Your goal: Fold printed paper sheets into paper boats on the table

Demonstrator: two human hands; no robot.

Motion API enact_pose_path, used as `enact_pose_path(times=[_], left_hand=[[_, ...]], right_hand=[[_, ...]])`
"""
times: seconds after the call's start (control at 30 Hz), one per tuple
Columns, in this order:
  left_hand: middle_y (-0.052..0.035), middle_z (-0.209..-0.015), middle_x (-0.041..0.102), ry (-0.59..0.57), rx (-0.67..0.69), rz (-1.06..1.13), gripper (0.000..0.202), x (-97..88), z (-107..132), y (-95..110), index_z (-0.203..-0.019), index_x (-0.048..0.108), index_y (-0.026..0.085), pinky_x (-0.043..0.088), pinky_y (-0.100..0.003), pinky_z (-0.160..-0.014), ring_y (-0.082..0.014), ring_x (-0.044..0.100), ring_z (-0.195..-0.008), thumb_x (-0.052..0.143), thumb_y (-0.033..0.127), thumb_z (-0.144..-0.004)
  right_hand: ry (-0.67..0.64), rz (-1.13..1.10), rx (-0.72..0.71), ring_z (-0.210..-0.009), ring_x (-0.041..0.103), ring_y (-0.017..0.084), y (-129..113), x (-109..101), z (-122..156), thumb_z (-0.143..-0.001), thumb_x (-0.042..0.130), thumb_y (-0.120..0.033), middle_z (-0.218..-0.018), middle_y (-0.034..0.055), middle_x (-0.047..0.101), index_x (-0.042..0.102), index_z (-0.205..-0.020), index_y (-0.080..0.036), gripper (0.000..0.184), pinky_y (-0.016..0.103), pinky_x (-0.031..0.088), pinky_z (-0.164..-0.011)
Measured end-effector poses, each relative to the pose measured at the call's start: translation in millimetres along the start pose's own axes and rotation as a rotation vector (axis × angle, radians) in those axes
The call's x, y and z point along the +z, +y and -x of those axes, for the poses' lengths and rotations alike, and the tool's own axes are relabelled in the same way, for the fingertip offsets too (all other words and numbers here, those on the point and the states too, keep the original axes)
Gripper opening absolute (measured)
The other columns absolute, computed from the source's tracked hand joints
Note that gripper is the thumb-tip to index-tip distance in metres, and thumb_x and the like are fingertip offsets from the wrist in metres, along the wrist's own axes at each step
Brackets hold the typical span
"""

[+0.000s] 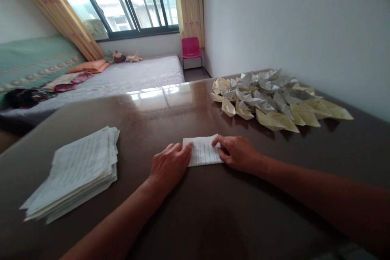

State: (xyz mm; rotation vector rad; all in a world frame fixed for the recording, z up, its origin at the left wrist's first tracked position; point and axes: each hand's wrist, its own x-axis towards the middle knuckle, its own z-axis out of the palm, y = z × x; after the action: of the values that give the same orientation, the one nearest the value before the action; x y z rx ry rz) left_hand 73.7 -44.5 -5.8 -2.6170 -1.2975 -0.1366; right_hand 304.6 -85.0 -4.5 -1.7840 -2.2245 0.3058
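Observation:
A small folded sheet of printed paper [202,151] lies flat on the dark brown table [189,211], near the middle. My left hand [169,165] rests palm down at its left edge, fingers together and stretched out, fingertips pressing on the paper. My right hand [239,153] sits at the paper's right edge, fingers curled, with the fingertips pressing the upper right corner down. Neither hand lifts the sheet off the table.
A stack of printed sheets [76,170] lies at the left of the table. A heap of folded paper boats [274,97], white and yellowish, fills the far right by the white wall. Beyond the table are a bed [122,77], a pink chair [191,48] and a window.

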Motion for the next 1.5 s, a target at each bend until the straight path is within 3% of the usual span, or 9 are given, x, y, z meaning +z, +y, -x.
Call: enact_pose_path(times=[0.1, 0.2, 0.47, 0.57, 0.67, 0.83, 1.03, 1.17, 1.5], left_hand=[[-0.0088, -0.11, 0.066, 0.174, 0.203, 0.034, 0.032, -5.3, 5, 6, -0.122, 0.058, 0.022, 0.054, -0.036, -0.08, -0.0252, 0.058, -0.108, 0.04, 0.022, -0.095], [-0.0086, -0.123, 0.062, 0.207, 0.413, 0.156, 0.033, -6.9, 13, 18, -0.124, 0.056, 0.017, 0.05, -0.036, -0.096, -0.0229, 0.053, -0.119, 0.041, 0.022, -0.096], [-0.0114, -0.143, 0.046, 0.031, 0.395, 0.16, 0.045, -3.7, 25, 29, -0.136, 0.047, 0.019, 0.042, -0.045, -0.107, -0.0285, 0.039, -0.135, 0.045, 0.036, -0.094], [-0.0108, -0.145, 0.043, 0.009, 0.403, 0.168, 0.046, -4.9, 25, 27, -0.138, 0.045, 0.022, 0.04, -0.046, -0.109, -0.0283, 0.035, -0.137, 0.044, 0.036, -0.094], [-0.0103, -0.146, 0.043, 0.009, 0.406, 0.175, 0.045, -6.4, 25, 28, -0.138, 0.044, 0.023, 0.039, -0.045, -0.11, -0.0271, 0.035, -0.137, 0.043, 0.035, -0.095], [-0.0107, -0.143, 0.047, -0.008, 0.426, 0.144, 0.043, -9.9, 24, 22, -0.136, 0.047, 0.019, 0.04, -0.043, -0.109, -0.0259, 0.04, -0.134, 0.043, 0.03, -0.095], [-0.0089, -0.13, 0.059, -0.029, 0.399, -0.023, 0.033, -21.3, 26, 0, -0.123, 0.059, 0.022, 0.054, -0.042, -0.089, -0.0275, 0.057, -0.118, 0.044, 0.03, -0.094], [-0.01, -0.119, 0.066, -0.017, 0.394, -0.106, 0.025, -26.1, 25, -2, -0.109, 0.066, 0.019, 0.054, -0.039, -0.084, -0.0263, 0.064, -0.106, 0.048, 0.022, -0.092], [-0.0092, -0.095, 0.069, -0.016, 0.337, -0.14, 0.017, -26.0, 26, 8, -0.099, 0.062, 0.016, 0.048, -0.031, -0.071, -0.0214, 0.066, -0.088, 0.053, 0.01, -0.086]], right_hand=[[0.013, 0.045, -0.007, -0.071, 0.061, 0.015, -1, 0, 0, -0.082, 0.051, -0.025, -0.086, 0.0011, 0.069, 0.058, -0.108, -0.026, 0.027, 0.026, 0.027, -0.06], [0.033, 0.073, -0.021, -0.073, 0.062, 0.016, -2, 1, 1, -0.083, 0.05, -0.025, -0.087, 0.0015, 0.07, 0.056, -0.108, -0.026, 0.026, 0.026, 0.027, -0.059], [-0.003, 0.114, -0.036, -0.074, 0.062, 0.017, -1, -4, 2, -0.086, 0.048, -0.027, -0.087, 0.0017, 0.069, 0.057, -0.109, -0.025, 0.024, 0.026, 0.03, -0.06], [0.023, 0.201, -0.134, -0.081, 0.06, 0.017, -2, -11, 6, -0.091, 0.045, -0.026, -0.092, 0.0041, 0.067, 0.06, -0.107, -0.023, 0.022, 0.026, 0.034, -0.064], [0.048, 0.289, -0.335, -0.093, 0.055, 0.02, -6, -18, 15, -0.095, 0.042, -0.026, -0.1, 0.0067, 0.064, 0.065, -0.098, -0.021, 0.024, 0.028, 0.038, -0.073], [-0.024, 0.417, -0.523, -0.096, 0.053, 0.023, -15, -20, 30, -0.094, 0.044, -0.021, -0.101, 0.0102, 0.063, 0.063, -0.104, -0.014, 0.023, 0.033, 0.041, -0.075], [-0.062, 0.512, -0.508, -0.085, 0.056, 0.023, -19, -21, 44, -0.089, 0.047, -0.012, -0.094, 0.0125, 0.064, 0.066, -0.097, -0.011, 0.021, 0.034, 0.04, -0.066], [-0.052, 0.507, -0.48, -0.078, 0.056, 0.022, -20, -18, 46, -0.088, 0.048, -0.011, -0.089, 0.0139, 0.064, 0.068, -0.088, -0.012, 0.021, 0.034, 0.037, -0.064], [0.063, 0.457, -0.439, -0.086, 0.059, 0.021, -10, -13, 24, -0.092, 0.05, -0.036, -0.092, 0.0086, 0.066, 0.066, -0.089, -0.016, 0.026, 0.033, 0.037, -0.072]])
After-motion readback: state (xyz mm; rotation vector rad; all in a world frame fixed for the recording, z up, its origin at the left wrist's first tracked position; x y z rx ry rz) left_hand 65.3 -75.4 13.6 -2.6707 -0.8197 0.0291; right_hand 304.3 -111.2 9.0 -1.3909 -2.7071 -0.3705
